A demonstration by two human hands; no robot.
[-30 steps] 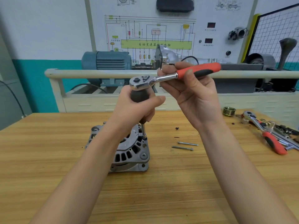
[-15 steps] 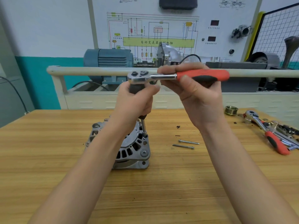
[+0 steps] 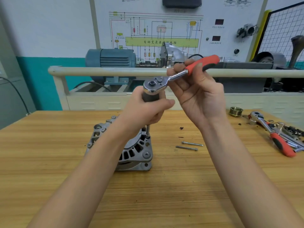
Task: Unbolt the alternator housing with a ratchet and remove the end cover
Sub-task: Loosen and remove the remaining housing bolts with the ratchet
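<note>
Unbolting under way: left hand [image 3: 144, 111] gripping extension grip, socket on alternator [image 3: 131, 150] bolt; right hand [image 3: 197, 89] grasping ratchet [image 3: 181, 74] handle. Two long bolts [image 3: 189, 145] already out on bench [image 3: 164, 195]; end cover still seated.

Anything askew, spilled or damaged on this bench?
Nothing damaged. Only small dark specks lie scattered on the table beyond two loose bolts; the alternator sits flat.

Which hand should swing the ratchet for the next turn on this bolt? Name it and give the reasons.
Right. The right hand already holds the ratchet by its red handle, free to swing. The left hand grips the extension below the ratchet head, steadying the socket on the alternator bolt.
</note>
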